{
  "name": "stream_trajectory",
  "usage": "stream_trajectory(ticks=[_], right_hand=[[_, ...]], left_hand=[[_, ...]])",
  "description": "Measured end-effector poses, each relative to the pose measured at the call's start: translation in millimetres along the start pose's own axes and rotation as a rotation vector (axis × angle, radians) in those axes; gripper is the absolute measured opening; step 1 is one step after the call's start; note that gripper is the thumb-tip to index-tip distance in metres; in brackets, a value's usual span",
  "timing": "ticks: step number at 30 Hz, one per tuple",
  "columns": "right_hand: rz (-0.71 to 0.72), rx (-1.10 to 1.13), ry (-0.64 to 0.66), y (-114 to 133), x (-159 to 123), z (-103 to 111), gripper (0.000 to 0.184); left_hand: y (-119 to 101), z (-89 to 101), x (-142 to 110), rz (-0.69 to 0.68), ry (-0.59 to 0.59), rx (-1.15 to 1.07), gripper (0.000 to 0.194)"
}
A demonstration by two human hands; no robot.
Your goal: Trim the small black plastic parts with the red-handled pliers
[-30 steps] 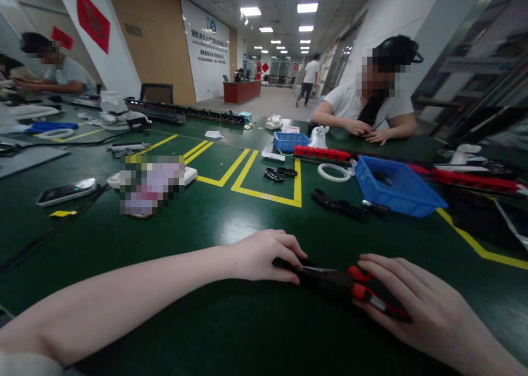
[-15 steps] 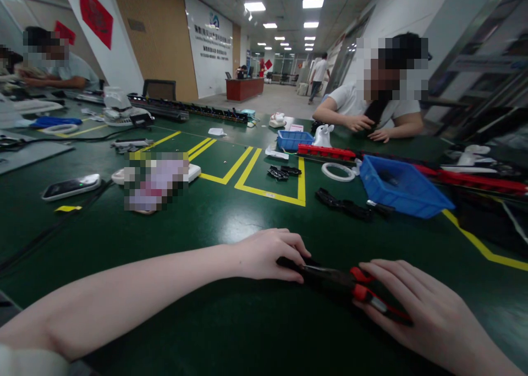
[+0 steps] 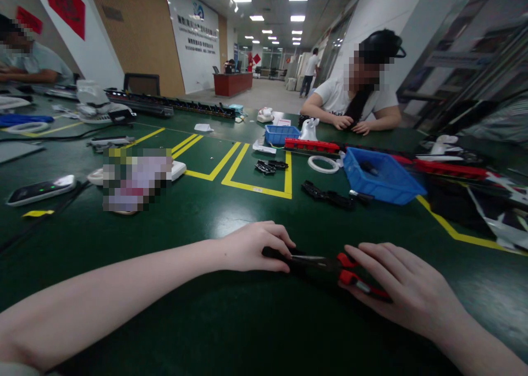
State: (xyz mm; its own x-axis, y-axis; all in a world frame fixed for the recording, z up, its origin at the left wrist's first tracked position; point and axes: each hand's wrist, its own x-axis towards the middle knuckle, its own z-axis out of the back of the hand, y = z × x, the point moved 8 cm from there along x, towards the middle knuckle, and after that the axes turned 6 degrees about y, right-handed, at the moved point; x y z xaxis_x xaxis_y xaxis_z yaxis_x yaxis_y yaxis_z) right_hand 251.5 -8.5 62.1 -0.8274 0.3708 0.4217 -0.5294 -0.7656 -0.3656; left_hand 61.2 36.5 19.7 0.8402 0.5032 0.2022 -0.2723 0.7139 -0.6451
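Note:
My right hand (image 3: 406, 288) is closed around the red handles of a pair of pliers (image 3: 346, 269). Their dark, narrow jaws point left, towards my other hand. My left hand (image 3: 258, 248) pinches a small black part (image 3: 272, 252) just above the green table. The plier tips meet this part at my left fingertips; whether the jaws grip it I cannot tell. Much of the black part is hidden by my fingers. Farther back, black parts (image 3: 325, 194) lie beside a blue bin (image 3: 379, 175), and more black pieces (image 3: 270, 167) rest inside a yellow tape outline.
A white ring (image 3: 323, 164) and red strips (image 3: 311, 145) lie beyond my hands, near a smaller blue bin (image 3: 281, 134). To the left are a phone (image 3: 138, 183) and a white device (image 3: 43, 189). A co-worker (image 3: 350, 101) sits across the green table (image 3: 206, 315).
The whole view has shifted, so the scene and both hands appear farther left. Both hands keep their holds, the pliers still at the black part.

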Motion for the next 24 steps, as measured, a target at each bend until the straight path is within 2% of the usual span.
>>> stream_trajectory(ticks=[8, 16, 24], right_hand=[[-0.032, -0.017, -0.013, 0, -3, 0, 0.046], [-0.025, 0.027, -0.004, 1, -1, 0, 0.037], [-0.107, 0.2, 0.037, -5, -6, -9, 0.036]], left_hand=[[-1, -0.1, -1, -0.004, 0.004, 0.007, 0.017], [-3, -0.2, -1, -0.018, -0.002, 0.044, 0.016], [-3, 0.0, -1, -0.016, -0.006, 0.055, 0.015]])
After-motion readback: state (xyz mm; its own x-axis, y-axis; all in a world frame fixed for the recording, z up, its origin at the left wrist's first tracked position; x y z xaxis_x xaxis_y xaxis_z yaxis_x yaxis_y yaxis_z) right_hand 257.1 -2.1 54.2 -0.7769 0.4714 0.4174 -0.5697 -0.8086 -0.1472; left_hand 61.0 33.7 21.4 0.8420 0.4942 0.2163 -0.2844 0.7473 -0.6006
